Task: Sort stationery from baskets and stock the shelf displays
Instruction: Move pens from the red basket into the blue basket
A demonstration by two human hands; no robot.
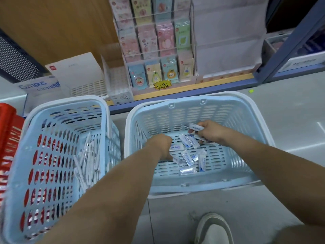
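Two pale blue baskets stand on the floor. Both my hands reach into the right basket (pixel 242 110), whose bottom holds several small white-and-blue Campus erasers (pixel 188 156). My left hand (pixel 161 143) is curled down over the erasers at the pile's left, its fingertips hidden. My right hand (pixel 210 132) grips a few wrapped erasers (pixel 196 127) near the basket's far side. The left basket (pixel 58 106) holds several white pens (pixel 86 159) leaning along its right wall.
A low shelf ahead carries a clear rack of pastel sticker packs (pixel 154 50), an empty clear display (pixel 116 81), a white Campus box (pixel 37 85) and a black mesh bin (pixel 14 59). A red crate (pixel 8 131) sits left. My shoe (pixel 213 229) is on the floor below.
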